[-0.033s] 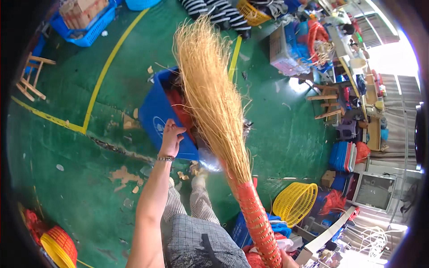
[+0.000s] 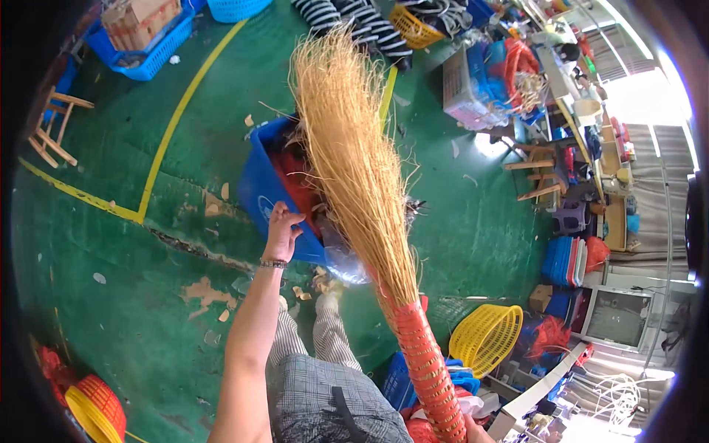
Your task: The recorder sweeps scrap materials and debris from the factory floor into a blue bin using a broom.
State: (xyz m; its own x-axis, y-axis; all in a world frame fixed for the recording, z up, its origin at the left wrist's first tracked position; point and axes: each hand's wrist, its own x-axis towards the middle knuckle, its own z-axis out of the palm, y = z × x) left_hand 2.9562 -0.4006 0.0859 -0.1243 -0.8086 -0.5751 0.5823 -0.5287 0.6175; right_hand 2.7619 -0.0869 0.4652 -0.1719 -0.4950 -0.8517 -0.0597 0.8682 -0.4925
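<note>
A straw broom (image 2: pixel 351 155) with a red wrapped handle (image 2: pixel 427 365) slants up across the middle. My right hand (image 2: pixel 477 431), partly cut off at the lower edge, is closed around that handle. Behind the bristles a blue bin (image 2: pixel 256 177) leans at a tilt, with red material and clear plastic in its mouth. My left hand (image 2: pixel 282 235) is in front of the bin's near side, fingers bent and thumb apart, nothing seen in it. Whether it touches the bin, I cannot tell. The broom hides much of the bin's opening.
Scraps and torn flakes (image 2: pixel 201 294) lie on the green floor around my feet. A yellow basket (image 2: pixel 486 340) stands at right, near stacked blue crates (image 2: pixel 563 260). A wooden stool (image 2: pixel 59 127) is at far left; a cluttered workbench (image 2: pixel 591 140) runs along the right.
The blue bin has shifted slightly to the right. The broom's bristles have also moved a little to the right, while my left hand stays nearly in place.
</note>
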